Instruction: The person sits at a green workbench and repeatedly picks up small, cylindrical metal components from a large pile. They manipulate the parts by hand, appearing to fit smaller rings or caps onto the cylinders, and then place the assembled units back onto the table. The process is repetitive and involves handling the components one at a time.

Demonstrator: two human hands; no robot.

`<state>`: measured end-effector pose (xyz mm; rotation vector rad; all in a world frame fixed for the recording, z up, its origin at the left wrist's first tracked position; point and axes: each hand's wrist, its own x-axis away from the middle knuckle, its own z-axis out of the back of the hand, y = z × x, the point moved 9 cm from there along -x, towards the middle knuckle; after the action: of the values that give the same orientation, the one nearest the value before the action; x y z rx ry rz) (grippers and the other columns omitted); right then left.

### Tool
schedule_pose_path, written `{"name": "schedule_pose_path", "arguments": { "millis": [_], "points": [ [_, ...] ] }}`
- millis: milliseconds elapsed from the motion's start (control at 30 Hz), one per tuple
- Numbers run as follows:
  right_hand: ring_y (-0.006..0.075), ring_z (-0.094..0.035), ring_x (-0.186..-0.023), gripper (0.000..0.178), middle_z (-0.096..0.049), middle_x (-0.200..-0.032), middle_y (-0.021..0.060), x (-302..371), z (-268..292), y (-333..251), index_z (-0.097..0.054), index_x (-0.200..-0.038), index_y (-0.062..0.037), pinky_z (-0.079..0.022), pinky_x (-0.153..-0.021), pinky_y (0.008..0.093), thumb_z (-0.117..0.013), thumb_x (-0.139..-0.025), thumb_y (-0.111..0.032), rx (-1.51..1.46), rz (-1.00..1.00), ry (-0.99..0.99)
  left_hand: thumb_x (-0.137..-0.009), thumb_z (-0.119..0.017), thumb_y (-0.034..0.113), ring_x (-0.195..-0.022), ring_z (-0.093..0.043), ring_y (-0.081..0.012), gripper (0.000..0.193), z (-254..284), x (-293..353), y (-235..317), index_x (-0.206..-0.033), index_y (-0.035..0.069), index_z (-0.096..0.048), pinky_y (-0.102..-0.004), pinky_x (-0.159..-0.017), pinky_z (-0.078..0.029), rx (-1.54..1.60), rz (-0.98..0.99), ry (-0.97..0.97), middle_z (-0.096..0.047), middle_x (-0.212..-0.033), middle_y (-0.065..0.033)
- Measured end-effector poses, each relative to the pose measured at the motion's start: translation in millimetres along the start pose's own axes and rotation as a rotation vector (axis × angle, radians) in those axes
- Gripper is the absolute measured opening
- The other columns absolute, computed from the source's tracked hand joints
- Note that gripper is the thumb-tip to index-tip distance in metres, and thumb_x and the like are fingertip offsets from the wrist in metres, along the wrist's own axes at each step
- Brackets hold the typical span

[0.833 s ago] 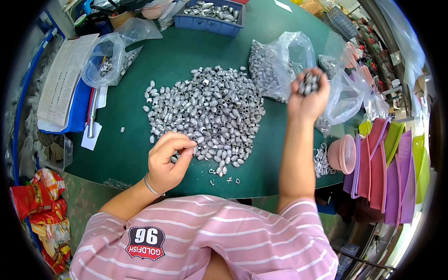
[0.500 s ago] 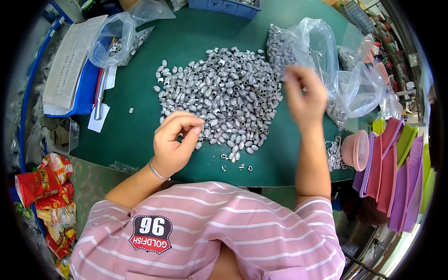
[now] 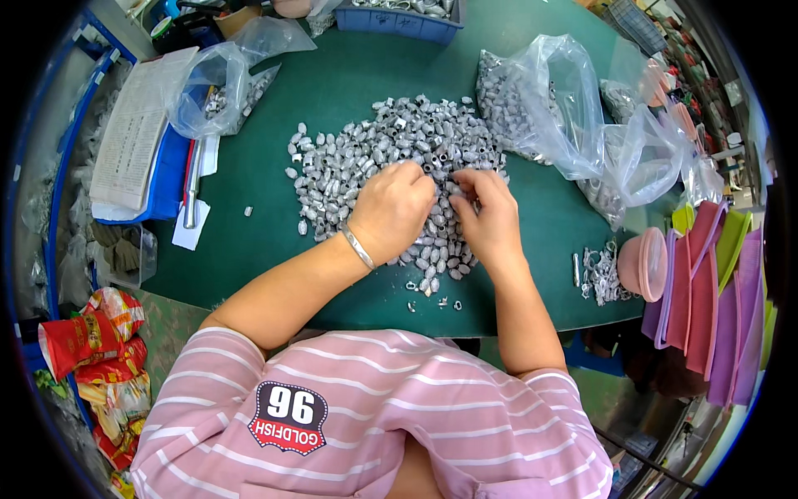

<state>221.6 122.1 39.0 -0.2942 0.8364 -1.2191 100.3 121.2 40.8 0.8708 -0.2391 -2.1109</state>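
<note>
A broad heap of small grey oval metal beads [image 3: 357,158], hollow at the ends, lies in the middle of the green table. Over the heap's near side is my left hand [image 3: 394,209], knuckles up and fingers curled closed; whatever its fingertips hold is hidden beneath it. Just to the right my right hand [image 3: 492,214] reaches into the same beads, its thumb and forefinger curved but apart, and nothing shows between them. The two hands are close together, fingertips facing each other. A few loose metal bits [image 3: 443,303] lie nearer to me, in front of the heap.
Clear plastic bags [image 3: 573,108] of grey parts stand at the far right. A blue bin [image 3: 399,23] is at the back. To the left are papers [image 3: 133,137] and a blue tray. Right of me are a pink cup [image 3: 642,264], silvery clasps [image 3: 603,273] and coloured plastic bins [image 3: 706,291].
My right hand has come down and left from beside the clear bag to the heap. My left hand has moved right and farther in over the beads. The two hands now nearly meet.
</note>
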Motion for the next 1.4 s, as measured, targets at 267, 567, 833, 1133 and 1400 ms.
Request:
{"name": "schedule_pose_path", "arguments": {
  "millis": [267, 567, 833, 1133, 1400],
  "points": [
    [0.012, -0.054, -0.082, 0.022, -0.057, -0.094, 0.0058, 32.6, -9.0, 24.1, -0.064, -0.088, -0.0011, -0.044, -0.069, 0.0215, -0.065, -0.07, 0.01, -0.755, -0.266, 0.057, -0.066, -0.066, -0.003, -0.077, -0.056, -0.0292, 0.021, 2.6, 5.4, -0.5, -0.085, 0.001, -0.06, -0.0358, -0.067, -0.047, 0.094, -0.019, -0.037, -0.054, -0.084, -0.0111],
    [0.0178, -0.061, -0.088, 0.016, -0.06, -0.101, 0.0135, 58.4, -49.8, 15.0, -0.056, -0.097, 0.0007, -0.053, -0.077, 0.0295, -0.059, -0.081, 0.005, -1.598, -0.608, -0.106, -0.079, -0.062, -0.004, -0.087, -0.062, -0.0182, 0.021, -14.8, 47.8, -31.0, -0.099, -0.002, -0.059, -0.0298, -0.076, -0.052, 1.259, 0.602, -0.024, -0.061, -0.094, -0.0081],
    [0.0208, -0.064, -0.083, 0.021, -0.062, -0.096, 0.017, 67.6, -63.2, 4.6, -0.055, -0.108, 0.0039, -0.056, -0.074, 0.0311, -0.052, -0.089, -0.004, -1.902, -0.795, -0.19, -0.086, -0.056, 0.003, -0.092, -0.063, -0.0215, 0.023, -42.9, 75.8, -19.0, -0.109, -0.001, -0.057, -0.0307, -0.082, -0.053, 2.043, 1.013, -0.17, -0.063, -0.099, -0.0136],
    [0.021, -0.064, -0.08, 0.023, -0.062, -0.095, 0.0173, 63.2, -43.4, 5.7, -0.055, -0.107, 0.005, -0.057, -0.069, 0.0316, -0.051, -0.085, 0.001, -1.691, -0.767, -0.124, -0.084, -0.055, 0.001, -0.084, -0.063, -0.0174, 0.022, -37.3, 73.0, -15.7, -0.106, -0.001, -0.058, -0.0252, -0.074, -0.052, 2.09, 1.094, -0.187, -0.063, -0.093, -0.0109],
    [0.0221, -0.058, -0.067, 0.015, -0.058, -0.076, 0.0069, 17.5, 7.3, 7.6, -0.062, -0.094, -0.0042, -0.046, -0.057, 0.032, -0.06, -0.079, -0.007, -0.114, -0.042, -0.007, -0.074, -0.064, -0.001, -0.068, -0.055, -0.0181, 0.015, 0.7, 8.7, -20.3, -0.088, 0.002, -0.061, -0.027, -0.06, -0.046, 0.511, 0.214, -0.148, -0.056, -0.077, -0.0058]
  ]
}}
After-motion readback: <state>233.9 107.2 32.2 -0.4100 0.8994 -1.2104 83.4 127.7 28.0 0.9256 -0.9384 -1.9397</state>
